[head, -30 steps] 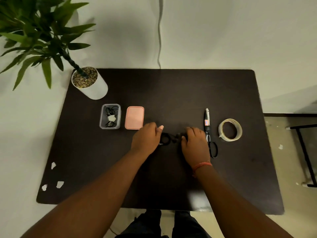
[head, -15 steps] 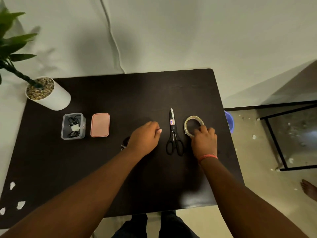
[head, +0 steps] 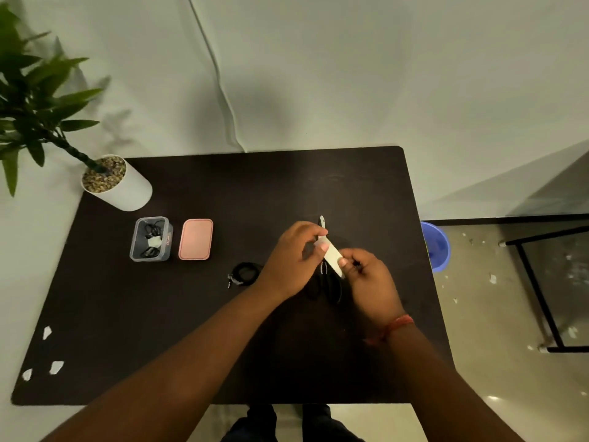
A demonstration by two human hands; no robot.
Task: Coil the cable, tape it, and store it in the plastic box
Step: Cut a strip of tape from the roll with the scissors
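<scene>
A coiled black cable [head: 243,274] lies loose on the dark table [head: 159,330], just left of my left hand [head: 291,261]. Both hands hold a roll of clear tape [head: 331,255] edge-on above the table. My left hand pinches its upper end and my right hand [head: 369,279] grips its lower end. Under the hands lie the scissors [head: 328,290], with only the blade tip and black handles showing. At the left, the clear plastic box [head: 149,239] stands open with taped cables inside, and its pink lid [head: 195,239] lies beside it.
A white plant pot [head: 116,183] stands at the table's back left corner. White paper scraps [head: 47,333] lie near the left front edge. On the floor to the right are a blue bucket [head: 435,247] and a black metal frame [head: 541,298].
My right hand lifted the tape roll off the table. My left hand left the coiled cable and came over to the roll. The view shifted left.
</scene>
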